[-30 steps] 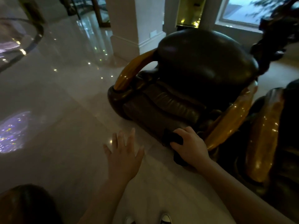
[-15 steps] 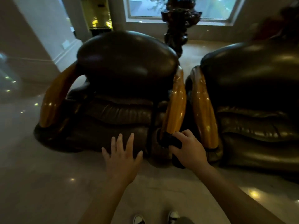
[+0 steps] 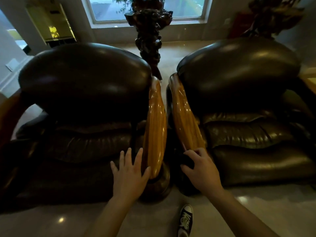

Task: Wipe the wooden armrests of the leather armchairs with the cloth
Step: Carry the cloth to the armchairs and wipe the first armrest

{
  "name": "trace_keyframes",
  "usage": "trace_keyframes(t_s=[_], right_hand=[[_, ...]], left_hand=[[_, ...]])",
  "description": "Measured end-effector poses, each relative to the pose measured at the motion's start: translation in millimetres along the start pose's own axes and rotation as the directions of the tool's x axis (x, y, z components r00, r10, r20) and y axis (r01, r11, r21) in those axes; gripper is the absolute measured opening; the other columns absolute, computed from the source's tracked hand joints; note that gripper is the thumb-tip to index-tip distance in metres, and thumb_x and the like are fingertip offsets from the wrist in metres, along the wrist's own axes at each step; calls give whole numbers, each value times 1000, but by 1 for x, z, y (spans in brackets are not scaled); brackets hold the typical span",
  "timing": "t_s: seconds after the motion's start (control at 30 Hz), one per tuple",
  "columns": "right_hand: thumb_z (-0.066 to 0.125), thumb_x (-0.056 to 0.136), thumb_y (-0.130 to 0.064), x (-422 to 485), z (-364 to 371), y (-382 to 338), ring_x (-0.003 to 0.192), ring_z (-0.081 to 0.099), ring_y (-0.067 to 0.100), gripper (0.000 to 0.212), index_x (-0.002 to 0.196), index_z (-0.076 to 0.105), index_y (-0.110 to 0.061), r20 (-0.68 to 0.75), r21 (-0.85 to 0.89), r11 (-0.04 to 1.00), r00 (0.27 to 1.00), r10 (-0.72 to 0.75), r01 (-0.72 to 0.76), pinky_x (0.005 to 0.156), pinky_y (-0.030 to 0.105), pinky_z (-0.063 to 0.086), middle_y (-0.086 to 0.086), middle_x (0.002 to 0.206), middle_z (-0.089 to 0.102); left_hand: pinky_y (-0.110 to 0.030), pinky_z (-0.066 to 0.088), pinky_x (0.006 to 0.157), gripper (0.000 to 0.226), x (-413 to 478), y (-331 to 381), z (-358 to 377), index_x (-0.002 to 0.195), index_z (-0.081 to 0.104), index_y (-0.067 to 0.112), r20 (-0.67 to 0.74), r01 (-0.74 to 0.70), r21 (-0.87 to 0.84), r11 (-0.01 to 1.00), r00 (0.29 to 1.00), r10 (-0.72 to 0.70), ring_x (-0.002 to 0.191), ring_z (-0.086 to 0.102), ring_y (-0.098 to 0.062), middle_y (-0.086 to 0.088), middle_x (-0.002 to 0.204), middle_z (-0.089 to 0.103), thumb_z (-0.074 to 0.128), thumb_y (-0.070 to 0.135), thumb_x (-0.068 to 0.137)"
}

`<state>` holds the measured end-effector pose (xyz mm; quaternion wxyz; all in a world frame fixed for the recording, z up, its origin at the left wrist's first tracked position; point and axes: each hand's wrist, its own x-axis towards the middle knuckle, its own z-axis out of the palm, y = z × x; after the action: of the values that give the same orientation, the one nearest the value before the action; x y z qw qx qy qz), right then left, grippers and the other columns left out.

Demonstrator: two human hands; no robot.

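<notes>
Two dark leather armchairs stand side by side, the left armchair (image 3: 82,103) and the right armchair (image 3: 248,106). Between them run two glossy wooden armrests: the left chair's armrest (image 3: 155,127) and the right chair's armrest (image 3: 185,120). My right hand (image 3: 200,170) grips a dark cloth (image 3: 187,160) at the front end of the right chair's armrest. My left hand (image 3: 129,175) hovers with fingers spread just left of the other armrest's front end, holding nothing.
A dark carved wooden stand (image 3: 148,36) rises behind the gap between the chairs, below a window (image 3: 145,7). The left chair's outer armrest (image 3: 10,115) curves at the far left. My shoe (image 3: 185,219) rests on the polished floor (image 3: 51,223).
The view has swung right and closer, bringing the second armchair fully in. My right hand with the cloth has shifted from the left chair's armrest end to the right chair's armrest.
</notes>
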<state>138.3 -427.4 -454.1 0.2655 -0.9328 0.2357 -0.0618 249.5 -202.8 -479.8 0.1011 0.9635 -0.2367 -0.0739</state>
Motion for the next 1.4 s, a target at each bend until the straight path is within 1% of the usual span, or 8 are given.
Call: trace_keyframes(t_s=[0.3,0.5,0.67,0.83,1.03,1.13,1.3,1.4], right_hand=[[64,84,-44,127,31,87,107,41,5,39,121,49,-46,105,-2,1000,994,-23,23,77,15,36,-13,125,40],[64,86,-37,206,84,144,117,43,16,41,124,51,-41,115,31,999,993,34,-38,92,34,48,-8,128,38],[66,87,-30,243,116,178,127,39,26,41,126,53,-34,-2,-3,999,999,35,-35,103,45,43,-1,139,34],[65,87,-30,257,156,207,134,37,29,36,122,56,-32,-50,-95,995,998,-27,22,104,52,39,3,144,40],[49,91,-46,269,179,219,150,5,20,49,139,38,-41,-67,-120,993,998,10,-18,119,52,17,-5,160,20],[43,92,-52,290,181,211,151,-2,19,54,144,35,-39,-104,-113,992,994,44,-55,121,49,8,-4,163,15],[37,94,-52,265,183,224,151,-6,22,62,152,19,-40,67,-258,942,976,-206,216,120,53,10,-6,165,2],[38,93,-49,267,177,239,151,-5,20,62,152,19,-39,50,-224,955,981,-189,195,119,53,15,-5,165,3]], left_hand=[[-58,5,120,74,137,36,70,155,0,36,67,27,-19,999,997,-25,151,-5,-27,-8,165,4,26,67,92],[-53,4,122,72,237,35,144,154,-1,38,88,-76,7,997,993,76,151,-8,-27,-7,165,1,27,64,93],[-40,-3,119,71,282,39,184,154,-2,39,54,-181,4,983,982,180,150,-14,-19,1,165,-7,28,62,94],[-45,8,119,70,316,28,211,155,1,37,21,-191,-39,981,981,192,150,-13,-19,4,164,-13,23,63,93],[-46,11,119,70,332,24,221,156,13,24,-96,-224,-85,971,972,216,152,-2,-19,-5,165,5,26,57,95],[-48,14,119,68,334,21,227,155,18,24,-122,-223,-92,971,970,211,152,0,-17,-3,165,8,30,54,96],[-47,16,119,66,335,19,229,155,17,26,-138,-242,-90,966,964,228,152,1,-16,-1,165,9,31,52,96],[-49,22,116,63,337,22,226,151,28,23,-156,-219,-109,970,967,201,151,12,-20,-5,161,21,34,51,94]])
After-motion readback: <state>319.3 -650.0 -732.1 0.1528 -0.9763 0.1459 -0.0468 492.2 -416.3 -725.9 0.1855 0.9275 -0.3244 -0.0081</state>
